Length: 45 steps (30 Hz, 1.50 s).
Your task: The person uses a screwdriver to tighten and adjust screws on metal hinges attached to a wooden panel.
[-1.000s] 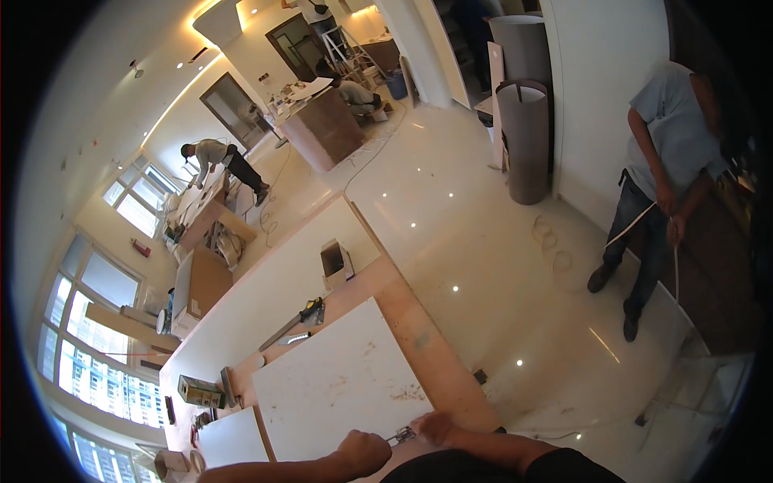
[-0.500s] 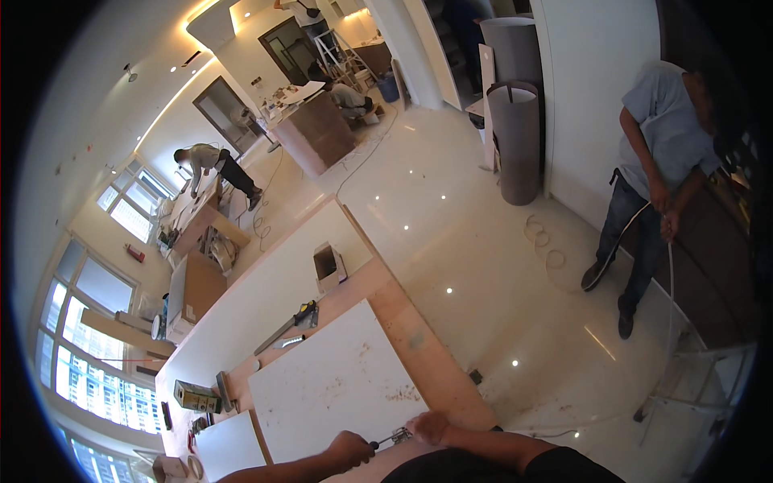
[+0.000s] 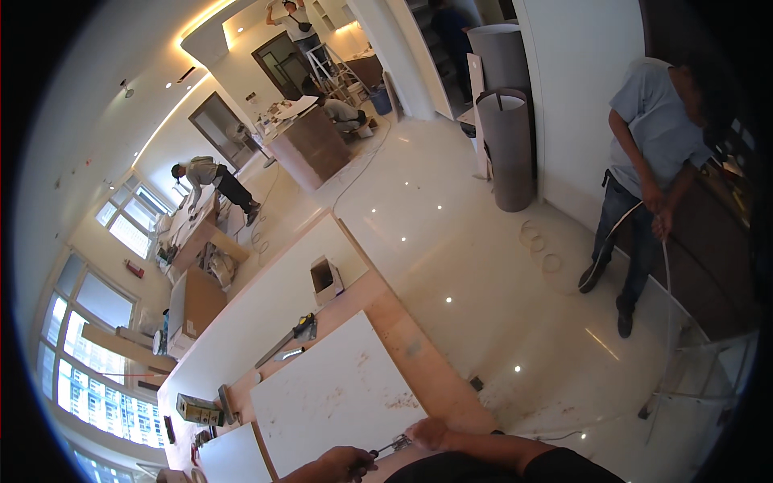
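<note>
At the bottom of the head view, my left hand [image 3: 345, 462] grips a dark-handled screwdriver [image 3: 369, 456]. My right hand [image 3: 428, 435] is closed on a small metal fitting [image 3: 399, 443] at the screwdriver's tip; its detail is too small to make out. Both are at the near edge of a white board [image 3: 330, 386] marked with brown specks, lying on a pinkish plywood worktop [image 3: 437, 382]. A second white panel [image 3: 229, 455] lies to the left. Further along the worktop are a yellow-and-black saw-like tool [image 3: 303, 326], an open cardboard box [image 3: 326, 278] and a rectangular tin [image 3: 197, 409].
A co-worker [image 3: 648, 121] at the right holds a pale cable. Others work at a bench [image 3: 189, 237], on a ladder [image 3: 326, 68] and by a counter [image 3: 314, 145]. Dark rolls [image 3: 511, 161] stand against the wall. Cables [image 3: 541, 245] lie coiled on the floor.
The view has shifted slightly. My left hand with the screwdriver has dropped a little, exposing more of its handle. The co-worker on the ladder shows more fully, arms raised.
</note>
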Each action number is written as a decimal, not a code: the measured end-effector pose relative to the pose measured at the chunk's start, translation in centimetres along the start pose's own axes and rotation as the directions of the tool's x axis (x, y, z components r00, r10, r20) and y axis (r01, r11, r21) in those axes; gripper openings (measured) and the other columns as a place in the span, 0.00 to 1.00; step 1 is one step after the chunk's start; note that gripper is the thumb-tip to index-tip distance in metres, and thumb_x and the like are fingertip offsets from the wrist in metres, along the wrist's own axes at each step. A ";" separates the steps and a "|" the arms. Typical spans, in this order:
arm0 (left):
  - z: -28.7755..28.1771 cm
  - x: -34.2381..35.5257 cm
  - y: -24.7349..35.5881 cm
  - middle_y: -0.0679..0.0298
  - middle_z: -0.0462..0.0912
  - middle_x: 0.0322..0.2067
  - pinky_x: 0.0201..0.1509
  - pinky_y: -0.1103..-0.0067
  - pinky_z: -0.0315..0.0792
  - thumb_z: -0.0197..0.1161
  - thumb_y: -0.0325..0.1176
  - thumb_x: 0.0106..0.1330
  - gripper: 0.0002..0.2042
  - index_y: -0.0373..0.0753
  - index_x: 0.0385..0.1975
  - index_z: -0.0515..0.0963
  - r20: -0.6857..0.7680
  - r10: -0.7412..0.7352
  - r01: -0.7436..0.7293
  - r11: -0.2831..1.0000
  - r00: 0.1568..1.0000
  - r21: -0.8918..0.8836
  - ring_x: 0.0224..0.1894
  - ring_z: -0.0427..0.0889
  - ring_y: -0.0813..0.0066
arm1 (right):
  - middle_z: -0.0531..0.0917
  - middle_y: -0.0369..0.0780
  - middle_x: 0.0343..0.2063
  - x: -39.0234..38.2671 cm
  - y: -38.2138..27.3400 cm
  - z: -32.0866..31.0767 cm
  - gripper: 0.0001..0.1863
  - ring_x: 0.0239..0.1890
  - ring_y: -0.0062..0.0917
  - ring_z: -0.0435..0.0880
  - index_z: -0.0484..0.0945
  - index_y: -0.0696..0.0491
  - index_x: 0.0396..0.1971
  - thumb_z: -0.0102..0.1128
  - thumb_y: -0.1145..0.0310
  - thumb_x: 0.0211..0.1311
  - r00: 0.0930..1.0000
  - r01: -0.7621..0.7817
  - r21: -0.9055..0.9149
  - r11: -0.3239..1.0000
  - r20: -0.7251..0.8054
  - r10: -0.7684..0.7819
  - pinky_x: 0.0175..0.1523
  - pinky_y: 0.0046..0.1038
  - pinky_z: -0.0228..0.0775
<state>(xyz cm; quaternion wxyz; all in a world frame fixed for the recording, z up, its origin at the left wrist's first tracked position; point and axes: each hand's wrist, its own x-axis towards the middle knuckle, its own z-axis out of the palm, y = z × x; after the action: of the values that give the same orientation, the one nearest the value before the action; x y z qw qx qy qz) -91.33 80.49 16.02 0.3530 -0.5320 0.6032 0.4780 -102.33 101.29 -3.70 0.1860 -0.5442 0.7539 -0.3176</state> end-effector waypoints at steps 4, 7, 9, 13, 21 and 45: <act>1.0 -3.2 4.2 0.56 0.88 0.30 0.24 0.74 0.77 0.70 0.33 0.63 0.13 0.32 0.43 0.85 0.041 -0.030 0.016 0.953 0.999 0.301 0.25 0.85 0.70 | 0.88 0.45 0.31 -0.1 -0.5 -0.8 0.07 0.37 0.44 0.89 0.81 0.51 0.29 0.57 0.65 0.59 0.999 -0.025 0.006 1.000 0.044 0.025 0.40 0.46 0.80; 3.9 -7.2 4.6 0.55 0.89 0.32 0.28 0.69 0.78 0.68 0.33 0.64 0.16 0.33 0.49 0.83 0.445 0.479 -0.395 -0.206 0.757 0.895 0.23 0.82 0.65 | 0.88 0.45 0.31 -0.2 -0.2 -0.5 0.07 0.37 0.43 0.89 0.81 0.51 0.30 0.57 0.65 0.59 0.998 -0.041 -0.005 0.999 0.041 0.041 0.40 0.46 0.80; 3.7 -7.2 2.5 0.55 0.84 0.24 0.24 0.63 0.77 0.59 0.30 0.65 0.09 0.31 0.36 0.84 0.619 0.602 -0.483 -0.398 0.505 0.780 0.24 0.84 0.63 | 0.86 0.46 0.30 -0.3 0.0 -0.8 0.07 0.36 0.44 0.88 0.79 0.51 0.33 0.55 0.65 0.62 0.998 -0.036 -0.011 0.999 0.048 0.037 0.39 0.47 0.79; 3.2 -6.4 2.5 0.59 0.82 0.24 0.22 0.70 0.74 0.66 0.32 0.65 0.11 0.29 0.40 0.84 0.491 0.675 -0.422 -0.282 0.551 0.862 0.20 0.79 0.69 | 0.86 0.46 0.29 -0.3 0.2 -0.1 0.06 0.35 0.44 0.88 0.79 0.51 0.33 0.55 0.66 0.62 1.000 0.010 0.001 1.000 0.006 -0.010 0.39 0.48 0.79; 2.1 -7.3 3.0 0.66 0.68 0.10 0.16 0.70 0.66 0.58 0.31 0.70 0.12 0.28 0.35 0.83 0.089 -0.039 0.056 0.980 0.995 -0.190 0.10 0.67 0.74 | 0.86 0.46 0.28 -0.1 1.1 -0.3 0.05 0.34 0.45 0.88 0.79 0.50 0.33 0.57 0.67 0.59 0.998 0.023 0.048 0.999 0.063 -0.026 0.40 0.47 0.78; 1.8 -4.2 2.0 0.41 0.87 0.32 0.30 0.56 0.79 0.59 0.29 0.64 0.13 0.31 0.45 0.83 0.217 0.593 -0.462 0.298 0.775 0.835 0.28 0.86 0.56 | 0.87 0.45 0.30 0.3 1.1 -0.1 0.08 0.37 0.44 0.88 0.81 0.49 0.34 0.56 0.64 0.60 0.997 0.013 0.041 0.999 0.077 -0.016 0.41 0.48 0.78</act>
<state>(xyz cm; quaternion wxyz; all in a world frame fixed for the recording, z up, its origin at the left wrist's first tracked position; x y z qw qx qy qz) -92.70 83.46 19.77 0.3485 -0.0868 0.9182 0.1669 -103.27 101.24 -4.29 0.2235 -0.5575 0.7358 -0.3129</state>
